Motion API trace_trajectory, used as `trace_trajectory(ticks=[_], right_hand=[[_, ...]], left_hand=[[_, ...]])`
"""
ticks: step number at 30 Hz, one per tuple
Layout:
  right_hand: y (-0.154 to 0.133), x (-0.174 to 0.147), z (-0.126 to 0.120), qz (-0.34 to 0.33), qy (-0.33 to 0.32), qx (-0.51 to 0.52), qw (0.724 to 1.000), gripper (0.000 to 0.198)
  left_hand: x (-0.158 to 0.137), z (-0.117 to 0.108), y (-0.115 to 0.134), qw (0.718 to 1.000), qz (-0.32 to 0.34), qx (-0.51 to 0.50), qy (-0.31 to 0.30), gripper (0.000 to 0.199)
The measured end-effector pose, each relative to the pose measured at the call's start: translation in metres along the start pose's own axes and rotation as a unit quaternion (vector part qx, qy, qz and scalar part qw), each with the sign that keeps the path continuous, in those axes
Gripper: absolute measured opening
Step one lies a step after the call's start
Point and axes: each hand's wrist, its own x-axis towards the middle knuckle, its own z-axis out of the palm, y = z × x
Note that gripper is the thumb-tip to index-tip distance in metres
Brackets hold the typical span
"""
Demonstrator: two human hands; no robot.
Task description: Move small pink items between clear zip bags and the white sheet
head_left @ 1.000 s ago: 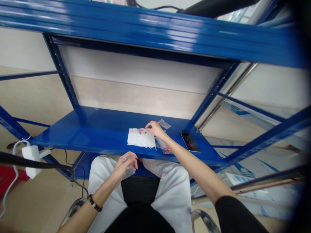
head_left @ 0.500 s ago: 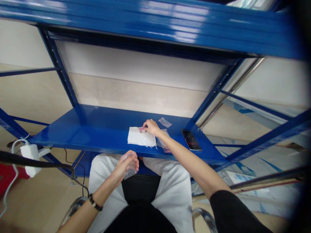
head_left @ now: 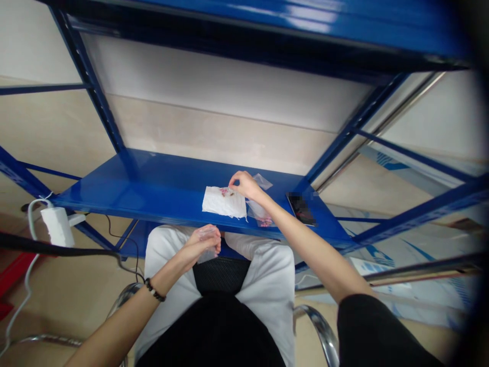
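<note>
My left hand [head_left: 201,241] is closed around a clear plastic bag [head_left: 207,255], held over my lap just in front of the shelf edge. Thumb and fingertips of my right hand [head_left: 245,185] are pinched together at the upper right of a white tissue [head_left: 222,206]; anything between them is too small to make out. Small pink and dark pieces [head_left: 226,192] lie on the tissue beside those fingertips. Partly under my right forearm, a clear bag with pink pieces [head_left: 264,221] rests on the shelf. Behind my right hand lies another clear bag [head_left: 263,180].
A dark phone [head_left: 301,209] lies at the right of the blue shelf [head_left: 153,186]. Another blue shelf [head_left: 267,30] crosses overhead, with uprights on both sides. A white power adapter with cables [head_left: 57,227] hangs at the left end.
My right hand has lifted slightly off the pink pieces toward the tissue's right edge, so more of them shows. My left hand keeps the bag. The camera view has tilted down.
</note>
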Motion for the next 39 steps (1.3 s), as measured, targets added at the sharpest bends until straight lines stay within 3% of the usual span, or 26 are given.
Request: trace_trajectory(ticks=[3,6,9,13,25,30,35,39], right_hand=[[-0.038,-0.026,-0.011,-0.105,-0.007,0.124,0.987,0.005],[-0.08,-0.056,-0.014,-0.16,-0.053,0.188,0.968,0.006],[-0.11,-0.079,-0.011,-0.185,-0.076,0.177,0.964,0.004],[-0.122,-0.089,-0.004,-0.209,-0.084,0.116,0.967,0.004],[-0.107,-0.081,0.006,-0.213,-0.108,0.174,0.955,0.008],[-0.089,-0.071,0.005,-0.195,-0.063,0.134,0.97,0.012],[-0.025,-0.033,0.007,-0.077,0.04,0.064,0.994,0.017],[0.016,-0.005,0.018,0.074,0.018,0.06,0.995,0.017]], left_hand=[[0.001,-0.002,-0.002,1.0,-0.002,0.022,0.003,0.028],[0.001,-0.004,-0.003,0.999,0.015,0.045,0.007,0.029],[0.0,-0.006,-0.003,0.997,0.034,0.067,-0.001,0.029],[0.0,-0.009,-0.003,0.996,0.04,0.075,0.004,0.03],[-0.001,-0.009,0.004,0.998,0.035,0.051,-0.007,0.03],[-0.002,-0.007,0.007,0.997,0.034,0.073,-0.009,0.024],[-0.001,-0.005,0.003,0.995,-0.005,0.101,-0.017,0.025],[0.001,-0.006,-0.002,0.997,-0.027,0.069,-0.015,0.027]])
